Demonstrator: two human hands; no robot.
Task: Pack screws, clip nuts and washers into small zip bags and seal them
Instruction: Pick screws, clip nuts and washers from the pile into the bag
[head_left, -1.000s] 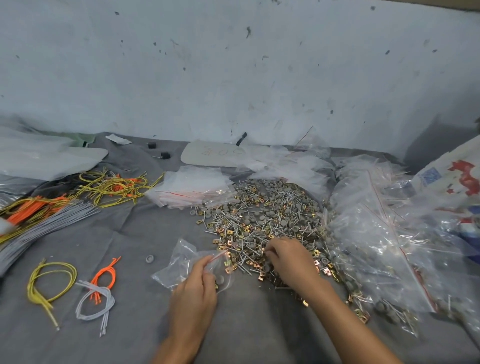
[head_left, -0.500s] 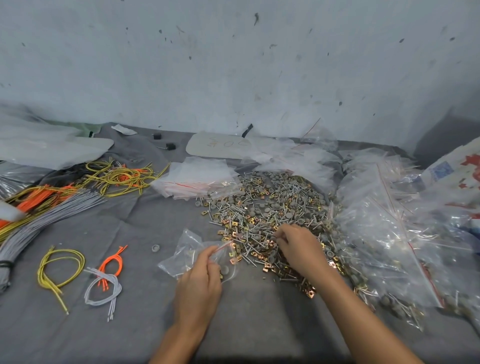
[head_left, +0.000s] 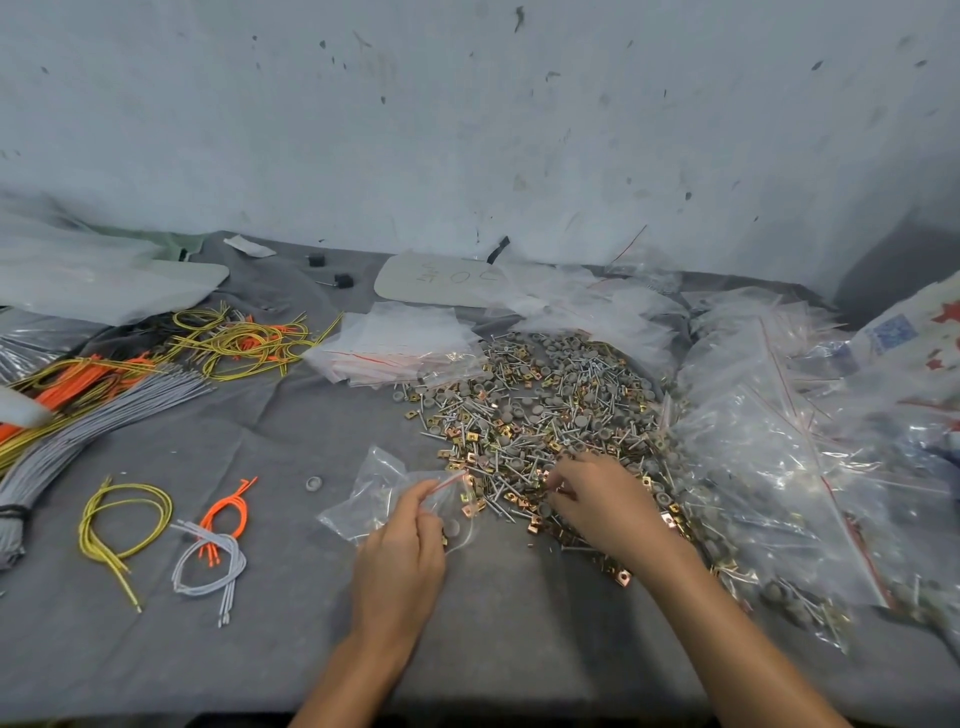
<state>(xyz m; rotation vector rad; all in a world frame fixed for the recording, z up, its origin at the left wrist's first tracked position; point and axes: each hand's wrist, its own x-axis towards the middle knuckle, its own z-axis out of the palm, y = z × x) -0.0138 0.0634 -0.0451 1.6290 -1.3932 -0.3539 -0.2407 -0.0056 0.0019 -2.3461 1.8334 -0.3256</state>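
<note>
Pinching the red-striped mouth of the small zip bag (head_left: 371, 499) between thumb and forefinger, the left hand (head_left: 402, 558) holds it on the grey cloth (head_left: 260, 649); a few pieces lie inside. Just to its right, the right hand (head_left: 608, 506) rests on the near edge of the pile of screws, clip nuts and washers (head_left: 535, 410), fingers curled down among them; whether they grip a piece cannot be told.

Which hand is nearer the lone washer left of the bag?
Left. The left hand is just right of the washer, pinching the bag; the right hand is farther right.
</note>
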